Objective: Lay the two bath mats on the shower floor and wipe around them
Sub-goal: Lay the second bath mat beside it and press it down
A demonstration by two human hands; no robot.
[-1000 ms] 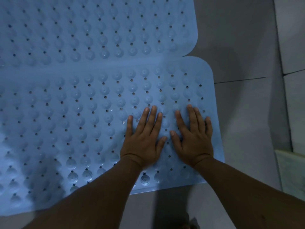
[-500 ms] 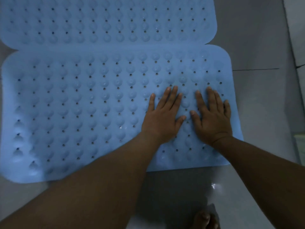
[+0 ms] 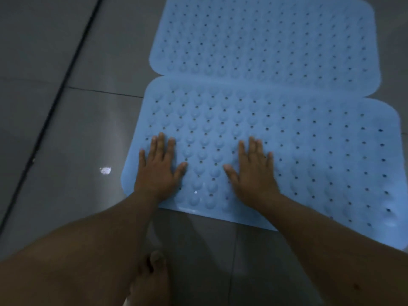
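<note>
Pressing flat on the near mat (image 3: 276,151), the left hand (image 3: 159,171) and right hand (image 3: 254,171) lie palms down with fingers straight, grasping nothing; my guess is this seats its underside against the floor (image 3: 66,140). That mat fills the centre and right of the frame, its upper edge meeting or slightly overlapping the far mat (image 3: 265,38) at upper right. Both are pale blue, rounded at the corners, and covered in rows of bumps and small holes.
</note>
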